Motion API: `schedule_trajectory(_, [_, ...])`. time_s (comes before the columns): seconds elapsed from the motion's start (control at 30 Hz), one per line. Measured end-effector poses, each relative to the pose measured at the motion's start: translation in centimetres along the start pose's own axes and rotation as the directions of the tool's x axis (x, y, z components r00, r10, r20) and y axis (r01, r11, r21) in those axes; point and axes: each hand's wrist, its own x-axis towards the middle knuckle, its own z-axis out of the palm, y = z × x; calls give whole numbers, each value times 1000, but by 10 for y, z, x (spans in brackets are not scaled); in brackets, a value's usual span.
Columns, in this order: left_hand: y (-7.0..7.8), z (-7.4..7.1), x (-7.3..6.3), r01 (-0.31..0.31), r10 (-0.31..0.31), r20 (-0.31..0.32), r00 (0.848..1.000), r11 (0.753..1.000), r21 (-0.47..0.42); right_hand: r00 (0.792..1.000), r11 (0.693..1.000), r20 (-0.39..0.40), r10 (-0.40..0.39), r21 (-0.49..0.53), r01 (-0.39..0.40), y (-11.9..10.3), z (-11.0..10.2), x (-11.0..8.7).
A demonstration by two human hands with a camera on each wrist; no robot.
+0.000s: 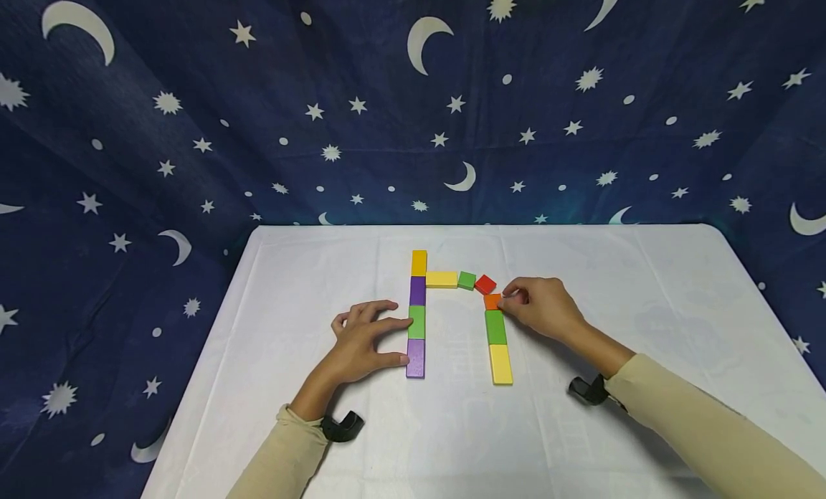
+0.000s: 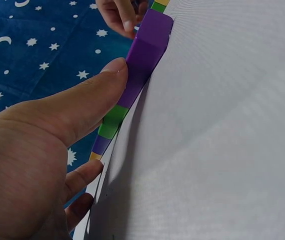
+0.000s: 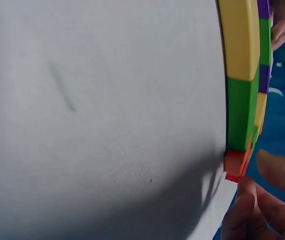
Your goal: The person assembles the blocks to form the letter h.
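Observation:
Rectangular blocks lie in an arch-like outline on the white table. My left hand (image 1: 358, 345) lies beside the left column, fingers spread. Its index fingertip touches the green block (image 1: 416, 322), and the thumb touches the lower purple block (image 1: 416, 359). Above them are another purple block (image 1: 418, 291) and a yellow-orange block (image 1: 419, 263). On the other side, my right hand (image 1: 545, 307) pinches the small orange block (image 1: 492, 302) at its right edge with thumb and fingertips. Below that sit a green block (image 1: 495, 328) and a yellow block (image 1: 500, 364).
Across the top run a pale yellow block (image 1: 442, 279), a small green block (image 1: 467, 280) and a turned red block (image 1: 485, 284). A dark blue cloth (image 1: 387, 90) with moons and stars hangs behind the white table (image 1: 290, 284).

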Motion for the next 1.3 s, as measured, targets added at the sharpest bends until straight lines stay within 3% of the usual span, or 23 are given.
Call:
schedule_trajectory(0.13, [0,0,0,-6,6,-1,1000,1000,6,995,1000,98,-25,3,25,-3,-4,-13])
schedule_trajectory(0.27, [1,-1,0,-10,10,-1,1000,1000,16,974,999,223,-46,-16,51,-7,-7,-25])
schedule_trajectory(0.43, [1,-1,1,-5,5,2,1000,1000,15,957,998,290,-29,-40,42,-13,-7,-35])
schedule_trajectory(0.57, [1,-1,0,-1,1,4,1000,1000,12,953,999,302,-1,-39,13,-14,-5,-38])
schedule_trajectory(0.77, [1,-1,0,2,-2,9,1000,1000,14,956,999,293,-20,-22,28,-12,-3,-40])
schedule_trajectory(1.03, [1,-1,1,1,-1,8,1000,1000,11,978,1000,205,23,-14,-21,-11,4,-36])
schedule_trajectory(1.3, [1,-2,0,1,-1,9,1000,1000,7,967,996,243,80,9,-84,-10,6,-30])
